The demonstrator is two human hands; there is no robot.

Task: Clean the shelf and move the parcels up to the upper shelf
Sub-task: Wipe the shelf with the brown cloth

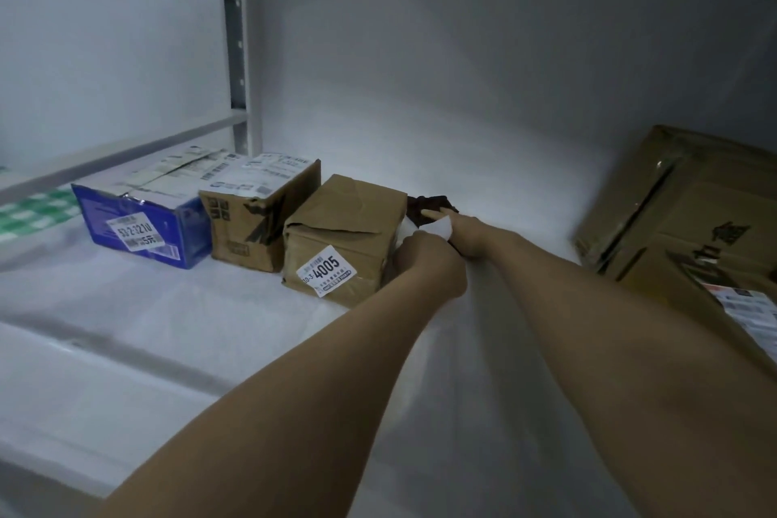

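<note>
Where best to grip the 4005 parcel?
Likely its free right end, from the front-right: the 4005 parcel has its left side close against the brown box, a crumpled top, and the left hand is at that end.

Dim, bluish light; the brightest patch falls on the wall (pixel 462 118) behind the box (pixel 344 236). Corners darken, edges bend, everything is slightly soft.

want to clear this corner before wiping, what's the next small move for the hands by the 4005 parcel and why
Probably pull the 4005 parcel a little forward with the left hand, which is against its right side. The right hand is at a white piece and a dark item by that parcel's far right corner; more room would let it draw them out.
</note>
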